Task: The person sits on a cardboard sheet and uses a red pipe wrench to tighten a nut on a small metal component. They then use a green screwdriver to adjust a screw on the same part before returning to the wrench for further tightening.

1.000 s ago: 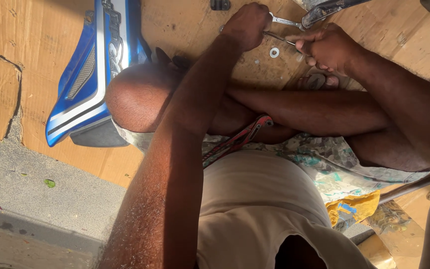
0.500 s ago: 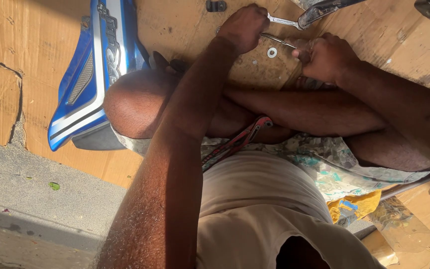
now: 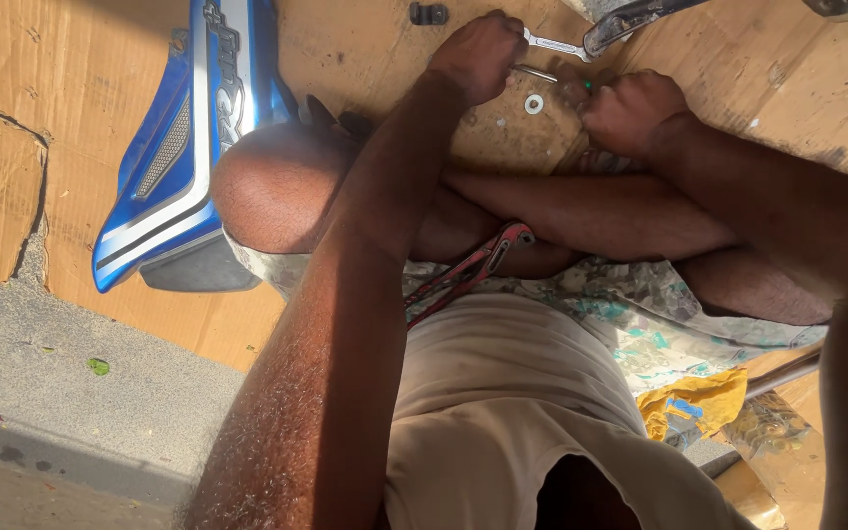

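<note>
I sit cross-legged on brown cardboard (image 3: 31, 118). My left hand (image 3: 478, 54) reaches forward over my knee, fist closed on a small silver spanner (image 3: 554, 44) that points right toward a grey metal part (image 3: 630, 20) at the top edge. My right hand (image 3: 630, 108) is closed just right of it, gripping a thin metal tool (image 3: 537, 72) whose tip points left under the spanner. A small washer (image 3: 534, 103) lies on the cardboard between the two hands.
A blue and silver motorcycle side panel (image 3: 188, 147) lies left of my knee. Red-handled pliers (image 3: 473, 270) rest in my lap. A small dark bracket (image 3: 429, 13) lies at the top. A yellow cloth (image 3: 694, 402) lies lower right, and grey concrete (image 3: 51, 393) lower left.
Both hands stay at the same spot by the metal part. My right hand has dropped slightly lower, and the view has shifted a little.
</note>
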